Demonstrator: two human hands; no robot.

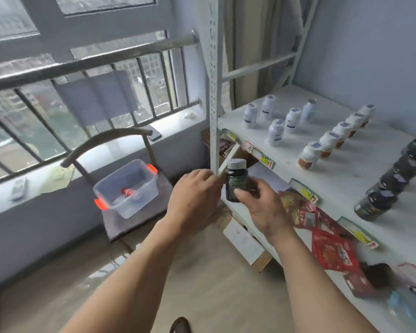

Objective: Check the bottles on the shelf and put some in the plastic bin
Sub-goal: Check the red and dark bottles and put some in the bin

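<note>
**Dark bottle held up for a check, bin waiting on the chair**

While the white shelf (298,159) fills the right side with its rows of bottles, one dark bottle (236,180) is off it and held out in front, between shelf and bin. Largest nearby is the chair (135,212), set just left of the shelf post, probably so the plastic bin (126,188) on its seat lies within an easy swing; a small red-capped item (127,192) lies inside already. On the shelf stand white bottles (275,132) in loose order, a diagonal row of brown-based ones (309,155), and a blurred dark row (389,186) at the right edge. Red packets (332,253) crowd the level below.

The right hand (262,210) is clamped on the dark bottle, upright with its label facing up, seemingly for reading. The left hand (192,195), loosely curled and holding nothing, hovers just beside it. Only the shelf post (213,92) stands near the path to the bin.
</note>
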